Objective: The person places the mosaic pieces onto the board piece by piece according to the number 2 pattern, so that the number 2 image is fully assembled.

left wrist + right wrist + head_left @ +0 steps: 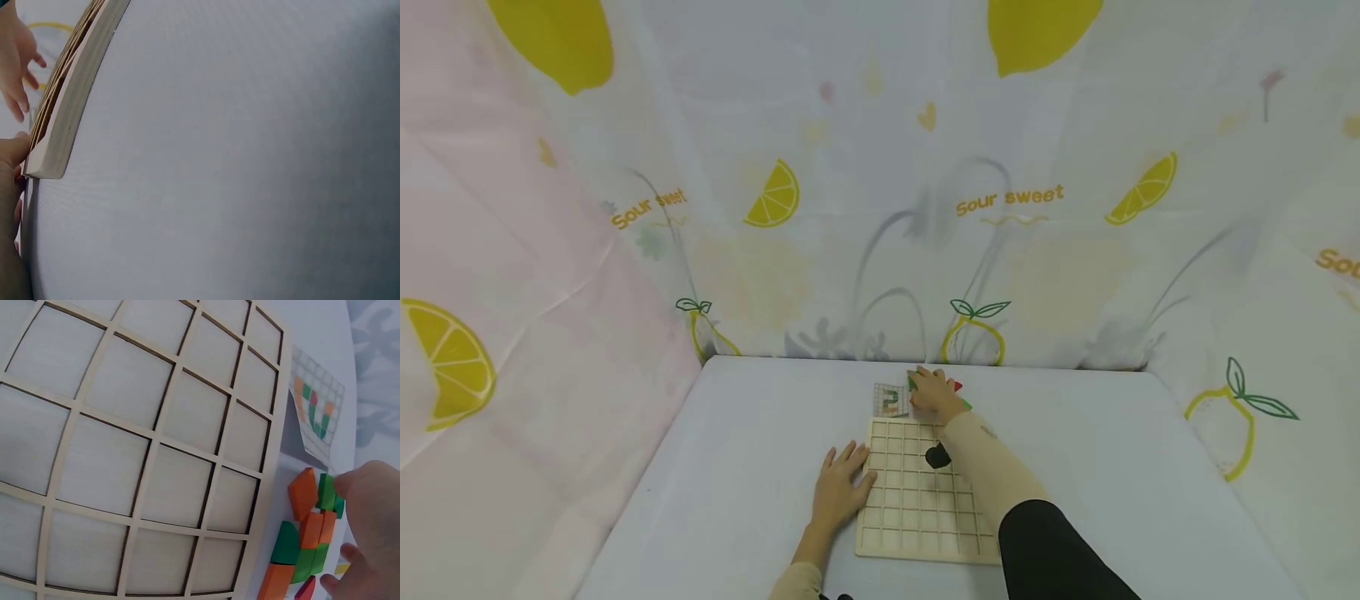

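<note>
A wooden grid board [917, 500] with square cells lies on the white table. My left hand [838, 492] rests at its left edge, fingers spread, the fingertips touching the frame. Beyond the far edge my right hand [934, 395] is over a group of coloured blocks. The right wrist view shows orange blocks [302, 494], green blocks [326, 490] and a red one [305, 589] beside the board, with the right hand [375, 531] at them, a fingertip at a green block; whether it grips that block I cannot tell. The board's cells in that view hold no blocks.
A small paper card [891, 400] with a coloured grid pattern lies beyond the board, left of the blocks. Behind the white table [737, 467] hangs a cloth [880, 167] printed with lemons, which also runs along both sides.
</note>
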Available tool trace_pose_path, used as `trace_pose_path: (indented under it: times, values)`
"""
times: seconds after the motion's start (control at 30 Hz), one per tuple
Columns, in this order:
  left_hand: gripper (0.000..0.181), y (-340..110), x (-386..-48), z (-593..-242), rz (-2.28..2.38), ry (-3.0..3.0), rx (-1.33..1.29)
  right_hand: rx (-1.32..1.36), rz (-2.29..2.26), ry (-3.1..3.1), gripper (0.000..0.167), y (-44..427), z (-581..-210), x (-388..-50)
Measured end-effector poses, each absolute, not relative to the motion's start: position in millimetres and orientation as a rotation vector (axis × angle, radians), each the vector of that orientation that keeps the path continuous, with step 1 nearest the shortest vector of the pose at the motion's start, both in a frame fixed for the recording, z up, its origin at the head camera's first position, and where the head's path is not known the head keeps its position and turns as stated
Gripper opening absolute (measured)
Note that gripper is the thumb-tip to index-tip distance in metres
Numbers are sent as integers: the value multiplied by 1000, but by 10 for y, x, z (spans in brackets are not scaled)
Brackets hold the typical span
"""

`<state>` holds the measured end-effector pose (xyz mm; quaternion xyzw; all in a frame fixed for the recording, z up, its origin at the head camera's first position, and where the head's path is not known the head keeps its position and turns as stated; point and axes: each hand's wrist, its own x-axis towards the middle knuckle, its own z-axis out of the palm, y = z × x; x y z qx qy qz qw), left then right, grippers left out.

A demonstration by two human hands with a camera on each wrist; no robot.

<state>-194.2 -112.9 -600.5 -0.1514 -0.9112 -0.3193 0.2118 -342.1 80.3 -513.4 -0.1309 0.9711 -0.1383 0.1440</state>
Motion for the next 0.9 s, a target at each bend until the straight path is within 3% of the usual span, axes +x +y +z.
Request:
trace_pose_path:
  times: [0.37, 0.63, 0.9]
  values:
    - [41, -1131, -1964, -6042, -860, -2520, -410, -375, -358, 2717, 53, 797, -5155, -3523]
    - [42, -1165, -1956, -6047, -864, -2500, -407, -444, -348, 2977, 29, 763, -5283, -3443]
    - [42, -1146, -1978, -6063, -864, -2470, -421, -293, -768, 2883, 25, 802, -5265, -3435]
